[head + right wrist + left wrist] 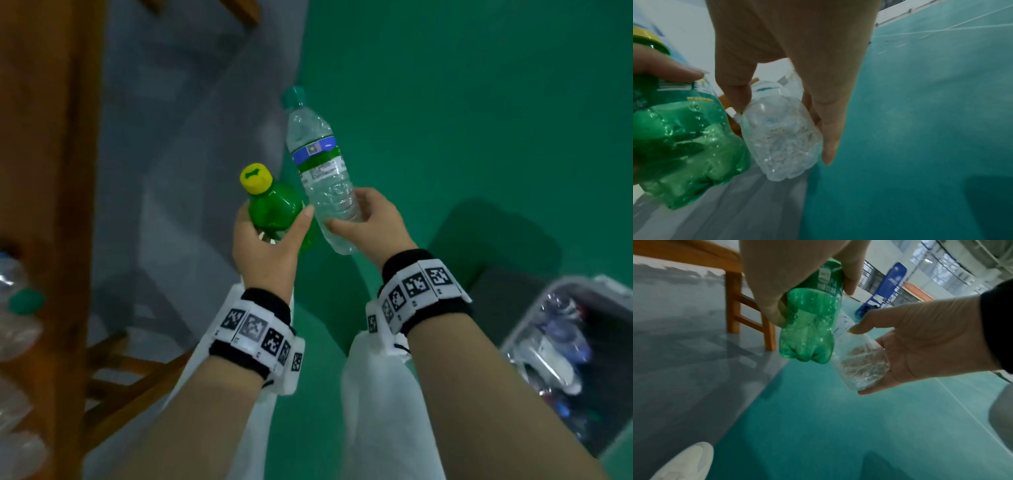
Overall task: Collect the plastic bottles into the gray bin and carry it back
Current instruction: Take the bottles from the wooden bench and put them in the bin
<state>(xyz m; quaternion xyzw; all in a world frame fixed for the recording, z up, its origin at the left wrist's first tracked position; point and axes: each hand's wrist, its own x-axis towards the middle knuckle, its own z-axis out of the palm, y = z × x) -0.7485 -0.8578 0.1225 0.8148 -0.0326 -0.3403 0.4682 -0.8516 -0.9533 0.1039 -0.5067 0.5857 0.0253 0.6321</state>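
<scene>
Above the floor, both hands are raised side by side, each holding one bottle. Left hand — fingers and thumb curled round the body of a green plastic bottle with a yellow cap, cap pointing up and away from the person. Right hand — thumb and fingers pinching the lower body of a clear plastic water bottle with a teal cap and a blue-and-white label; the bottle leans slightly left, cap uppermost. In both wrist views the two bottle bases lie just beside each other; whether they touch cannot be told. Gray plastic bin — on the green floor at lower right, well apart from the hands, holding several crumpled clear bottles. Wooden table — along the left edge, with more clear plastic bottles resting on it, one showing a teal cap. Beyond the table the floor turns gray. A white shoe appears at lower left in the left wrist view.
</scene>
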